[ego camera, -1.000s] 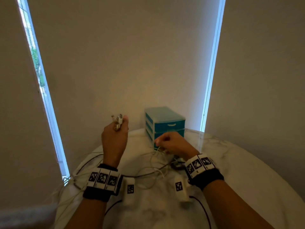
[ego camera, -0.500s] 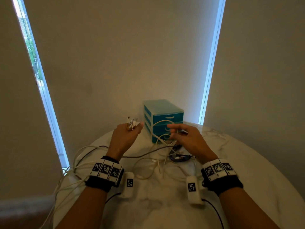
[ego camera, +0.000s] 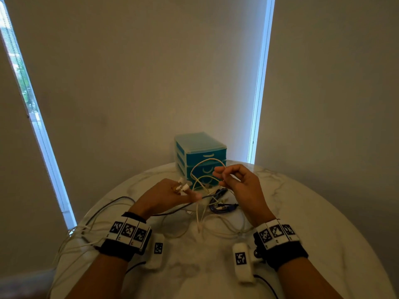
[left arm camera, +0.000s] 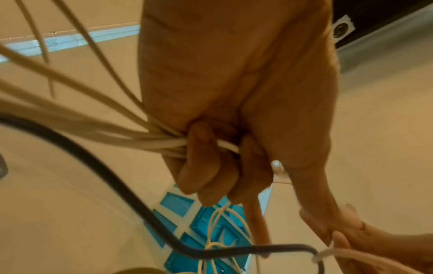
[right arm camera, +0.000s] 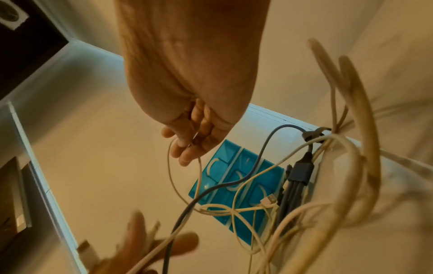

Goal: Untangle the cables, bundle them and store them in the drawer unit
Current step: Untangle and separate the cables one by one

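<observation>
A tangle of white, cream and dark cables (ego camera: 207, 214) lies on the round marble table (ego camera: 302, 212) in front of the teal drawer unit (ego camera: 200, 154). All its drawers are closed. My left hand (ego camera: 190, 190) grips a bundle of white cables (left arm camera: 164, 142) in its curled fingers, and the plugs (ego camera: 181, 185) stick out at the top. To its right, my right hand (ego camera: 222, 175) pinches a thin cream cable (right arm camera: 171, 176) whose loop (ego camera: 203, 162) rises in front of the drawers. A dark grey cable (left arm camera: 117, 185) runs under my left hand. A blue multi-head cable (right arm camera: 300, 172) lies by the unit.
Several cable strands (ego camera: 71, 238) hang over the table's left edge. The drawer unit stands against the wall at the table's far side, between two bright window strips (ego camera: 259, 93). Bare marble (ego camera: 194, 272) shows between my wrists.
My left hand came down and moved right with its plugs. My right hand rose from the tangle on the table, lifting a cream cable loop in front of the drawers.
</observation>
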Available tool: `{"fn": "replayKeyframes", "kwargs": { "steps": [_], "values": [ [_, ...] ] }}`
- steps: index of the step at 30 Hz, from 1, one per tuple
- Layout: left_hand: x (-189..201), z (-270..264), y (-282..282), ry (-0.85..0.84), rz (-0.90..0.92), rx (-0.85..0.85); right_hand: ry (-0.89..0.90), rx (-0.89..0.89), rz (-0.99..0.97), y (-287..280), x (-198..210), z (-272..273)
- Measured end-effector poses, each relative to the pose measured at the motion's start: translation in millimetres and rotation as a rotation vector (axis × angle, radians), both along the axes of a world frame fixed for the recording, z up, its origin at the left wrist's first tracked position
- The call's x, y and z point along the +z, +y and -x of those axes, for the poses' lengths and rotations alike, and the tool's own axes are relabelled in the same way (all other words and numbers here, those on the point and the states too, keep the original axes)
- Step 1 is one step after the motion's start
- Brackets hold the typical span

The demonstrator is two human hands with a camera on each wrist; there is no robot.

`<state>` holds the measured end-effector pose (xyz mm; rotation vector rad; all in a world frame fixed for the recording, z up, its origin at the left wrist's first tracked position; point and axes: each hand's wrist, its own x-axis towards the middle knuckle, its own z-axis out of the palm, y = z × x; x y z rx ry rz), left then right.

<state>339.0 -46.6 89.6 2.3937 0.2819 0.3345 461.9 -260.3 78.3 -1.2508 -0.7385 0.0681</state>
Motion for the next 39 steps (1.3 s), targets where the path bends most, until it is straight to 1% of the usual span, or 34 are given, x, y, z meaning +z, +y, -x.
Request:
{"fn": "replayKeyframes", "kwargs": {
  "steps": [1, 3, 5, 7, 8, 10, 11, 12, 15, 16, 18, 21, 24, 26, 27, 29, 30, 32, 34, 37, 38, 39],
  "values": [
    [-1, -1, -1, 0.008, -0.012, 0.004, -0.003, 0.008, -0.015, -3, 2, -1],
    [3, -3, -6, -0.082, 0.058, 0.093, -0.039, 0.044, -0.006, -6, 6, 0],
    [8, -1, -9, -0.223, 0.234, 0.161, -0.111, 0.136, 0.07, -6, 9, 6],
    [12, 3, -13, -0.341, 0.429, 0.166, -0.157, 0.28, 0.213, -2, 6, 13],
    [14, 5, -14, -0.387, 0.482, 0.168, -0.17, 0.342, 0.291, 0, 3, 16],
    [16, 9, -17, -0.467, 0.54, 0.152, -0.171, 0.381, 0.403, 3, -3, 21],
    [16, 9, -18, -0.506, 0.531, 0.133, -0.142, 0.368, 0.423, 3, -3, 22],
    [19, 10, -20, -0.53, 0.509, 0.111, -0.073, 0.337, 0.421, 3, -1, 23],
    [21, 9, -24, -0.516, 0.473, 0.013, 0.288, 0.221, 0.344, 6, 10, 24],
    [21, 8, -25, -0.485, 0.463, -0.036, 0.369, 0.21, 0.337, 7, 13, 25],
    [17, 6, -28, -0.381, 0.401, -0.134, 0.438, 0.22, 0.297, 10, 11, 27],
    [7, 1, -31, -0.242, 0.239, -0.229, 0.518, 0.226, 0.068, 13, 4, 24],
    [6, 0, -34, -0.204, 0.197, -0.201, 0.593, 0.149, -0.191, 2, 6, 9],
    [7, 1, -33, -0.145, 0.193, -0.184, 0.662, 0.093, -0.331, -9, 8, -5],
    [7, 2, -30, -0.118, 0.193, -0.167, 0.659, 0.081, -0.35, -15, 7, -10],
    [5, 0, -28, -0.105, 0.217, -0.132, 0.59, 0.085, -0.283, -22, 6, -14],
    [6, 0, -30, -0.129, 0.243, -0.101, 0.52, 0.093, -0.208, -21, 4, -14],
    [7, -1, -30, -0.21, 0.308, -0.004, 0.344, 0.094, 0.003, -14, 0, -6],
    [6, -3, -27, -0.292, 0.401, 0.093, 0.221, 0.149, 0.192, -3, -4, 4],
    [7, -2, -28, -0.371, 0.568, 0.08, 0.165, 0.26, 0.296, 11, -4, 20],
    [8, -1, -32, -0.371, 0.608, 0.055, 0.163, 0.282, 0.307, 14, -3, 24],
    [8, -2, -35, -0.365, 0.609, 0.022, 0.165, 0.3, 0.314, 16, -2, 26]
  ]
}}
